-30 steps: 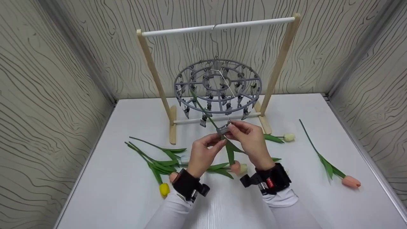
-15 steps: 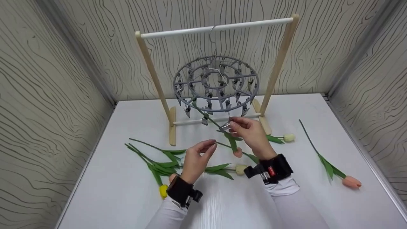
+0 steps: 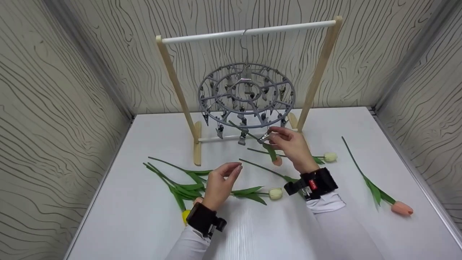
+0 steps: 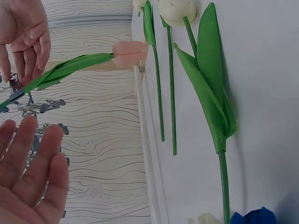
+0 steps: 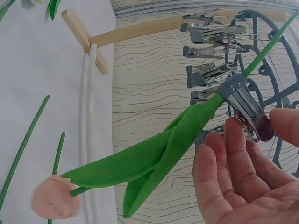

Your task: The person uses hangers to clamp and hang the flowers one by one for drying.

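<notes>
A pink tulip (image 5: pixel 56 198) hangs tilted, its green stem caught in a grey metal clip (image 5: pixel 243 100) below the round clip rack (image 3: pixel 247 126). Around that clip's handle end is my right hand (image 3: pixel 293 148), its thumb and fingers spread on either side in the right wrist view (image 5: pixel 247 186); contact is hard to tell. My left hand (image 3: pixel 220 186) is in the air, lower left of the clip, holding nothing. Its fingers look relaxed and apart in the left wrist view (image 4: pixel 32 172), where the pink bloom (image 4: pixel 129 54) points right.
The rack hangs from a white bar (image 3: pixel 288 28) on a wooden stand (image 3: pixel 319 72). On the white table (image 3: pixel 126 216) lie several tulips: a white one (image 3: pixel 275 194) near my left hand, a yellow one (image 3: pixel 186 216) at the left, a pink one (image 3: pixel 401 208) at the right.
My left hand has let go of the tulip and moved down and left. My right hand has moved up and right with the clip and tulip, its fingers now looser. The rack has turned.
</notes>
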`<state>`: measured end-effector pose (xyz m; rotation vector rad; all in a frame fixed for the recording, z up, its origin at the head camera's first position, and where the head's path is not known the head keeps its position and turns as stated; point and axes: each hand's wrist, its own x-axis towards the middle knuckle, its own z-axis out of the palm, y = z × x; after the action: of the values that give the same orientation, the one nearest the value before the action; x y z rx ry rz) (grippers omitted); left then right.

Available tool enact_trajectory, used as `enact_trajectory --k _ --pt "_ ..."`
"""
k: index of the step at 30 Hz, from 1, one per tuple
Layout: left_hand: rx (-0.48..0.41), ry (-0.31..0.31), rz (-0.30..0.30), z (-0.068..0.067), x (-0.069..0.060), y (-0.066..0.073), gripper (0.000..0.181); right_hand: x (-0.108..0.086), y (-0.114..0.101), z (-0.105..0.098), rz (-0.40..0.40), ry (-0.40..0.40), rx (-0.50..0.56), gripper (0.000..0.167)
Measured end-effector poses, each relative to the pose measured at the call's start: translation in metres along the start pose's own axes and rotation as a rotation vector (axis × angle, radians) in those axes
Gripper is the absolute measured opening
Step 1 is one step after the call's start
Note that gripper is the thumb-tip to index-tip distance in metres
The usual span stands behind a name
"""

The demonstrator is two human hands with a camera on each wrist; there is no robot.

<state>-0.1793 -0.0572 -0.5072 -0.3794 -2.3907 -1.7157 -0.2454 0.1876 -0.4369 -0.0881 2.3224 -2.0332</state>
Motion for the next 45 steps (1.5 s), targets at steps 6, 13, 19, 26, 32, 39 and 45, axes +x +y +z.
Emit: enact_trajectory --k 6,13,19,26,32,39,45 --pt "0.018 0.014 -0.001 -0.003 0.000 -0.001 0.024 -0.001 0.001 -0.007 0.026 0.049 -0.015 0.043" --pt "0.033 0.017 -0.017 -0.005 -0.002 -0.002 0.024 -0.019 0.013 -0.017 0.010 0.177 -0.100 0.040" --pt "0.052 0.008 -0.013 -0.009 -0.002 -0.007 0.023 -0.049 0.043 -0.019 -0.115 0.248 -0.464 0.033" --pt "0.050 0.024 -0.021 -0.012 -0.014 -0.011 0.023 -0.078 0.084 -0.012 -0.200 0.285 -0.679 0.024" --pt "0.066 0.017 -0.024 -0.013 -0.027 -0.013 0.021 -0.085 0.113 -0.013 -0.200 0.274 -0.837 0.022" --pt "0.190 0.037 -0.121 -0.018 -0.042 -0.013 0.020 -0.085 0.137 -0.021 -0.182 0.237 -0.954 0.029" --pt "0.193 0.033 -0.098 -0.017 -0.051 -0.016 0.018 -0.083 0.144 -0.026 -0.177 0.219 -1.054 0.027"
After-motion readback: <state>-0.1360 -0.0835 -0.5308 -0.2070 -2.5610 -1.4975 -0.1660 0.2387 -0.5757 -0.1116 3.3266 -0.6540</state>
